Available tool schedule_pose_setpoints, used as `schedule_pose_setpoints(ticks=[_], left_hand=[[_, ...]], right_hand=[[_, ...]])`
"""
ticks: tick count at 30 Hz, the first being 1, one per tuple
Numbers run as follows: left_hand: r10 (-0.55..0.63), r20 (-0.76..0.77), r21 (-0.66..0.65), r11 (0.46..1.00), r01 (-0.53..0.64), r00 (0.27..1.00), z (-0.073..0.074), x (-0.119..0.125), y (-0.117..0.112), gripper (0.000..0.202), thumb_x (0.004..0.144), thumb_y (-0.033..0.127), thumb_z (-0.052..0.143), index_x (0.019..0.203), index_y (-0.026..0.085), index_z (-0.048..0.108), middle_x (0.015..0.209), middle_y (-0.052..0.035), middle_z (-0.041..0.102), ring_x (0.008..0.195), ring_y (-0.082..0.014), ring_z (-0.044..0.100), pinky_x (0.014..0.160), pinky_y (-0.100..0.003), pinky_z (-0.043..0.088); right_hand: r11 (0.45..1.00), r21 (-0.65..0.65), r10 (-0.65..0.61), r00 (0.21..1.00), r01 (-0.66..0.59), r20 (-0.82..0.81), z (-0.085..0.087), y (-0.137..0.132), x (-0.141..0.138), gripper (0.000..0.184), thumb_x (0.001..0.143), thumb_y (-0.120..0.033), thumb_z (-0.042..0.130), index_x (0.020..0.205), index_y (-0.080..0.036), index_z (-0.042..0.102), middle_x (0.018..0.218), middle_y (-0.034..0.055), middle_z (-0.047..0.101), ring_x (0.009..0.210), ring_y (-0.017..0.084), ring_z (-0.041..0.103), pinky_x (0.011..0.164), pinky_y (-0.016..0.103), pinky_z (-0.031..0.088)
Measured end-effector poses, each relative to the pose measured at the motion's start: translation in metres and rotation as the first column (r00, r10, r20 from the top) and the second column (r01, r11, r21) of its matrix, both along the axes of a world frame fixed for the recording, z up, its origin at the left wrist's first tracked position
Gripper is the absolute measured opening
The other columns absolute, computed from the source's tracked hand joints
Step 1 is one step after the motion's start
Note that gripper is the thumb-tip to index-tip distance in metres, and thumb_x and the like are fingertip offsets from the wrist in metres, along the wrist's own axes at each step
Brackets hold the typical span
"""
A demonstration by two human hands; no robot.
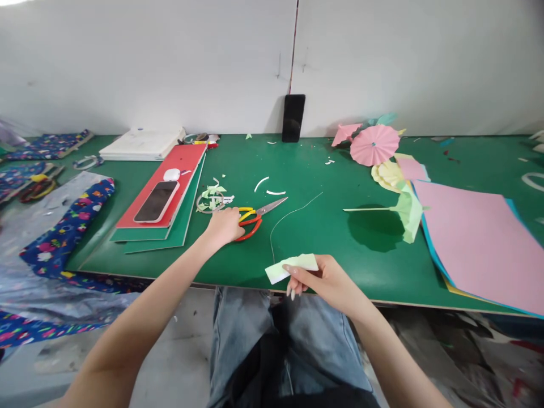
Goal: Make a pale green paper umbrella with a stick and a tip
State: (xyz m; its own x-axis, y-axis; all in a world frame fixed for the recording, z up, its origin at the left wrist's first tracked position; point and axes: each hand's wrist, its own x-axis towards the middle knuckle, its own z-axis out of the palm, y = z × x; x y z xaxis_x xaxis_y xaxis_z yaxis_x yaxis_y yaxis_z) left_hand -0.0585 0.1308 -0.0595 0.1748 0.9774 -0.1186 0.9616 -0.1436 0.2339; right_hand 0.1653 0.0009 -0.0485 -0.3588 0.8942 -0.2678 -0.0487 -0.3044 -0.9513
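Observation:
My left hand [224, 226] is closed round the handles of a pair of scissors [255, 216], with red and yellow grips and blades pointing right over the green table. Between the thumb and fingers of my right hand [317, 277] is a folded pale green paper strip [293, 266], held at the table's front edge. A thin thread [283, 218] curves across the tabletop just beyond the strip. Beside my left hand lie green paper scraps [210, 198] and a roll of tape [206, 208]. A green paper umbrella [408, 212] on a stick rests to the right of my hands.
Red and green boards [182, 164] at the left carry a phone [156, 202] and a white case [171, 174]. A black phone [293, 118] leans on the wall. Pink paper umbrellas [374, 145] and stacked coloured paper [476, 232] occupy the right. Patterned cloth [72, 221] hangs at left.

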Motion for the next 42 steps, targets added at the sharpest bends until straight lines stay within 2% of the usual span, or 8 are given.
schedule_pose_setpoints(ticks=[8, 12, 16, 20, 24, 31, 37, 42], left_hand=[[0.087, 0.433, 0.176, 0.968, -0.179, 0.897, 0.046, -0.01, -0.007, 0.019, 0.057, 0.007, 0.06, 0.069, 0.02, 0.054, 0.069, -0.0029, 0.056, 0.076, -0.0242, 0.056, 0.071, -0.037, 0.042], [0.072, 0.728, 0.043, 0.988, -0.151, 0.681, 0.053, 0.015, -0.009, 0.014, 0.068, 0.02, 0.057, 0.082, 0.018, 0.059, 0.073, -0.0028, 0.059, 0.065, -0.0166, 0.056, 0.059, -0.03, 0.045], [0.037, 0.895, -0.018, 0.999, -0.047, 0.445, 0.055, 0.054, 0.003, 0.017, 0.078, 0.035, 0.058, 0.077, 0.018, 0.055, 0.064, 0.0001, 0.055, 0.052, -0.011, 0.051, 0.048, -0.024, 0.04], [-0.018, 0.966, 0.021, 1.0, -0.008, 0.258, 0.056, 0.085, 0.027, 0.02, 0.076, 0.029, 0.067, 0.078, 0.02, 0.049, 0.071, 0.0004, 0.059, 0.07, -0.013, 0.061, 0.059, -0.023, 0.047], [-0.05, 0.998, 0.049, 0.998, 0.05, 0.026, 0.043, 0.096, 0.05, 0.024, 0.074, 0.026, 0.07, 0.084, 0.021, 0.048, 0.072, 0.0013, 0.062, 0.075, -0.0151, 0.065, 0.066, -0.027, 0.05], [-0.122, 0.992, 0.127, 0.973, -0.191, 0.038, 0.008, 0.07, 0.075, 0.022, 0.074, 0.03, 0.071, 0.08, 0.023, 0.05, 0.048, 0.0091, 0.044, 0.042, -0.0089, 0.049, 0.043, -0.022, 0.039], [-0.159, 0.987, 0.152, 0.936, -0.318, 0.004, 0.005, 0.05, 0.079, 0.021, 0.078, 0.033, 0.067, 0.074, 0.021, 0.051, 0.045, 0.0089, 0.043, 0.039, -0.0076, 0.044, 0.041, -0.021, 0.036], [-0.18, 0.984, 0.164, 0.917, -0.364, -0.01, 0.008, 0.044, 0.079, 0.021, 0.079, 0.033, 0.066, 0.076, 0.021, 0.049, 0.045, 0.0093, 0.045, 0.039, -0.0072, 0.043, 0.041, -0.02, 0.037]], right_hand=[[0.961, 0.235, 0.149, 0.989, -0.145, 0.003, 0.019, 0.058, -0.001, 0.025, 0.081, -0.038, 0.064, 0.073, -0.015, 0.069, 0.067, 0.0037, 0.07, 0.059, 0.011, 0.063, 0.058, 0.023, 0.052], [0.841, 0.495, 0.258, 0.966, -0.217, -0.014, 0.021, 0.092, -0.025, 0.01, 0.077, -0.024, 0.069, 0.085, -0.018, 0.071, 0.105, 0.004, 0.066, 0.083, 0.012, 0.063, 0.072, 0.025, 0.052], [0.773, 0.598, 0.265, 0.964, -0.21, -0.004, 0.021, 0.102, -0.043, 0.014, 0.082, -0.027, 0.065, 0.089, -0.016, 0.069, 0.081, 0.0014, 0.066, 0.064, 0.011, 0.059, 0.057, 0.024, 0.05], [0.681, 0.732, -0.1, 0.991, 0.003, 0.088, 0.014, 0.107, -0.027, 0.012, 0.083, -0.027, 0.064, 0.086, -0.016, 0.071, 0.086, 0.0039, 0.062, 0.072, 0.013, 0.057, 0.056, 0.025, 0.045], [0.755, 0.655, -0.075, 0.994, 0.001, 0.084, 0.0, 0.114, 0.0, 0.015, 0.084, -0.03, 0.063, 0.086, -0.017, 0.07, 0.093, 0.0051, 0.06, 0.082, 0.015, 0.059, 0.062, 0.026, 0.049], [0.781, 0.561, 0.121, 0.948, -0.275, 0.296, -0.034, 0.092, -0.003, 0.02, 0.089, -0.025, 0.055, 0.107, -0.022, 0.064, 0.11, 0.004, 0.068, 0.109, 0.019, 0.061, 0.107, 0.04, 0.035], [0.814, 0.581, -0.26, 0.883, -0.017, 0.39, -0.062, 0.13, 0.011, 0.021, 0.093, -0.025, 0.047, 0.104, -0.015, 0.062, 0.116, 0.0127, 0.062, 0.114, 0.022, 0.056, 0.1, 0.041, 0.041], [0.797, 0.579, -0.483, 0.758, 0.173, 0.438, -0.076, 0.197, 0.036, 0.023, 0.091, -0.032, 0.055, 0.103, -0.014, 0.061, 0.104, 0.0063, 0.064, 0.094, 0.019, 0.062, 0.086, 0.042, 0.049]])
